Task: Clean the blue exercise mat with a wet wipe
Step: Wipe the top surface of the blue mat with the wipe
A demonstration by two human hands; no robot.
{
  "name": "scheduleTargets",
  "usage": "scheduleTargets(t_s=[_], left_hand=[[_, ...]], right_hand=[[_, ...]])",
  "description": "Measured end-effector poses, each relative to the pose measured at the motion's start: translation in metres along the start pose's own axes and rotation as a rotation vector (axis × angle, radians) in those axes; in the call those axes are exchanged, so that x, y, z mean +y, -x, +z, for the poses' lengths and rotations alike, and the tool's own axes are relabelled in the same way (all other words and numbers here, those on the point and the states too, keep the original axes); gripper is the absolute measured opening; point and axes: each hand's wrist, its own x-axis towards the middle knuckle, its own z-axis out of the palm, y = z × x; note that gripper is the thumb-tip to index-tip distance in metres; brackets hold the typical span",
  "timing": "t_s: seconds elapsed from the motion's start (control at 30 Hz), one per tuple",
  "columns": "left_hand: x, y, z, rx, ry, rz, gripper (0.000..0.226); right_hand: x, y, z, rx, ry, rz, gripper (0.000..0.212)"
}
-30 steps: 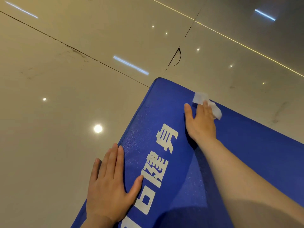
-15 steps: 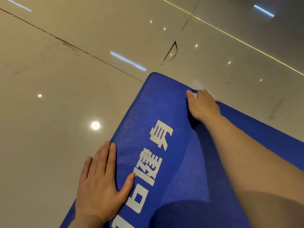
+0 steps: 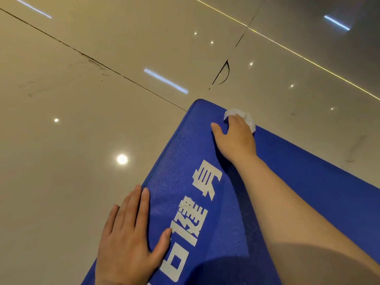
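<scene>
Wiping in hand, at the far corner of the flat blue textured foam exercise mat [image 3: 308, 182] with white printed characters, spread on the glossy beige tiled floor [image 3: 82, 140]. Right hand [image 3: 236, 138] stretched out to that far corner, fingers [image 3: 234, 120] curled over a bunched white wet wipe [image 3: 248, 118] and pressing it onto the mat right at the far edge, thumb spread to the left of it on the blue surface. Left hand [image 3: 127, 239] laid flat nearer the body, fingers straight and grasping nothing, palm and most of the hand on the floor beside the mat's left edge, thumb over onto the mat, apparently bracing. Long axis of the mat hard to judge, both nearer ends being cut off by the frame; visible corner pointing away from the body toward the dark joint in the tiles, left edge slanting back toward the left hand, far edge running off to the right. Next, probably: draw the wipe back along an unwiped band with even downward pressure, keeping the wad gathered under the fingers and off the floor past the edge.
</scene>
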Motion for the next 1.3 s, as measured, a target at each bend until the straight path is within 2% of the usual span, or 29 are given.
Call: scheduleTargets(t_s=[0.07, 0.1, 0.17, 0.23, 0.3, 0.37, 0.47, 0.6, 0.7, 0.77, 0.83, 0.9, 0.97, 1.03, 1.1, 1.2, 1.23, 1.3], left_hand=[[0.002, 0.000, -0.001, -0.006, 0.015, -0.004, 0.085], [0.003, -0.001, -0.002, -0.007, 0.019, -0.009, 0.085], [0.003, -0.001, -0.003, -0.011, 0.015, -0.013, 0.085], [0.002, -0.001, -0.003, -0.034, 0.003, -0.022, 0.085], [0.002, -0.001, -0.003, -0.040, -0.011, -0.028, 0.085], [0.003, 0.000, -0.004, -0.036, -0.017, -0.032, 0.086], [0.005, -0.001, -0.004, -0.012, -0.036, -0.035, 0.085], [0.004, -0.001, -0.001, 0.018, -0.062, -0.025, 0.083], [0.004, 0.000, 0.000, 0.020, -0.078, -0.027, 0.083], [0.004, 0.000, -0.001, 0.007, -0.069, -0.033, 0.083], [0.004, 0.000, -0.002, 0.011, -0.067, -0.032, 0.083], [0.005, 0.000, -0.001, 0.025, -0.072, -0.026, 0.083], [0.004, 0.000, -0.001, 0.028, -0.079, -0.025, 0.083], [0.004, 0.000, -0.002, 0.034, -0.079, -0.025, 0.083], [0.005, -0.001, -0.002, 0.027, -0.070, -0.025, 0.084], [0.005, 0.000, -0.002, 0.003, -0.071, -0.030, 0.084], [0.005, 0.000, -0.003, -0.008, -0.065, -0.034, 0.084], [0.004, 0.000, -0.004, -0.019, -0.045, -0.038, 0.084]], right_hand=[[0.014, 0.014, -0.010, 0.123, -0.022, -0.038, 0.013], [0.018, 0.020, -0.016, 0.203, -0.051, -0.059, 0.006], [0.020, 0.031, -0.030, 0.378, -0.125, -0.092, 0.018], [0.011, 0.042, -0.045, 0.496, -0.166, -0.073, 0.015], [-0.002, 0.051, -0.057, 0.566, -0.209, -0.073, 0.012], [-0.019, 0.061, -0.070, 0.601, -0.218, -0.154, 0.014], [-0.035, 0.062, -0.085, 0.484, -0.249, -0.166, 0.018], [-0.020, 0.029, -0.082, 0.081, -0.105, -0.078, 0.023], [-0.004, 0.013, -0.067, -0.206, 0.100, -0.107, 0.044], [-0.001, 0.018, -0.056, -0.176, 0.053, -0.079, 0.056], [-0.005, 0.031, -0.039, -0.054, 0.007, -0.054, 0.051], [-0.011, 0.044, -0.017, -0.105, 0.066, -0.074, 0.043], [-0.018, 0.055, 0.008, -0.208, 0.127, -0.046, 0.050], [-0.021, 0.063, 0.026, -0.212, 0.204, -0.022, 0.058], [-0.021, 0.067, 0.033, -0.208, 0.226, -0.122, 0.061], [-0.009, 0.054, 0.020, -0.294, 0.137, -0.311, 0.058], [-0.001, 0.045, 0.012, -0.266, 0.108, -0.310, 0.058], [0.016, 0.025, -0.004, -0.178, 0.049, -0.138, 0.059]])
